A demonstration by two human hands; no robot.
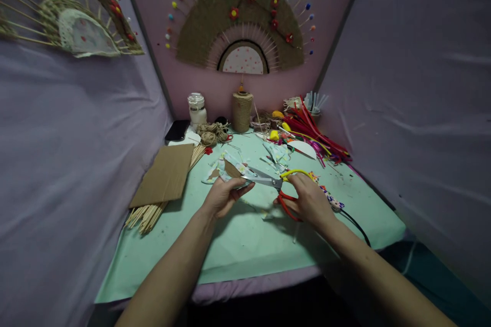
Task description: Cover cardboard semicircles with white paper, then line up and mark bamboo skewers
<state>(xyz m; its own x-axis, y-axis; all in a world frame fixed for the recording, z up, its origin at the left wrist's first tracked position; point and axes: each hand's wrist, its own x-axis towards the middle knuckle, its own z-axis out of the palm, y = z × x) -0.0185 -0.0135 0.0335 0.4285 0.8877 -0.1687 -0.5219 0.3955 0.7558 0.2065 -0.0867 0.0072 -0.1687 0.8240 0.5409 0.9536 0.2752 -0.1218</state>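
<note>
My left hand [226,196] is closed on a piece of cardboard [232,169] with patterned fabric [215,169] around its edges, over the middle of the table. In my right hand [307,196] are scissors [275,183] with one yellow and one red handle. Their blades point left and are parted, with the tips at the fabric's edge beside my left fingers. Scraps of the same fabric [276,152] lie just behind the scissors.
Brown cardboard [164,173] rests on wooden sticks [148,218] at the left. Behind stand a jar [197,110] and a twine spool [242,112]. Red pipe cleaners [312,130] lie at the back right. A black cord [356,225] crosses the right side.
</note>
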